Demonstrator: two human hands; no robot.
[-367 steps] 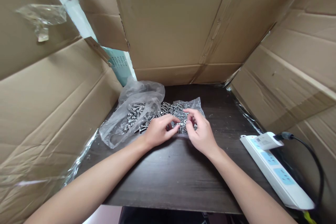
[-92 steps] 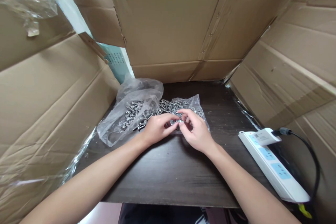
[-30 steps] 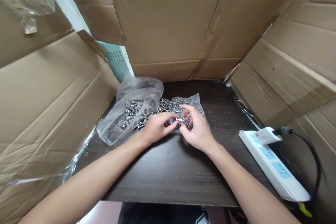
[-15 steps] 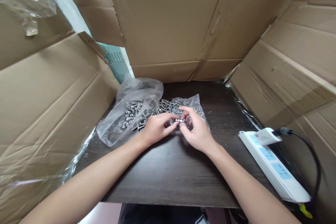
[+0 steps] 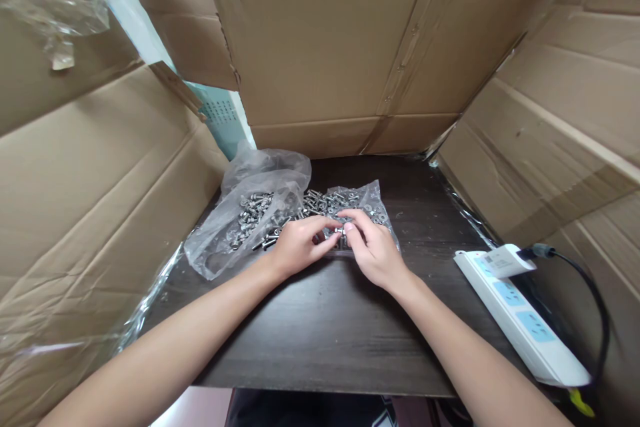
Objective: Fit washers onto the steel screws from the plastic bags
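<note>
A small metal bolt is held between my two hands above the dark table. My left hand pinches its left end between thumb and fingertips. My right hand has its thumb and fingers closed on the right end, which they mostly hide. Behind and left of my hands, many metal bolts lie in and around a clear plastic bag. More bolts and washers rest on a flat plastic bag just beyond my right hand.
A white power strip with a plugged-in adapter and black cable lies at the table's right. Cardboard walls enclose the dark table at the back and both sides.
My right thumb and fingers have closed in over the bolt's right end, which showed more before. My left hand has stayed nearly still.
</note>
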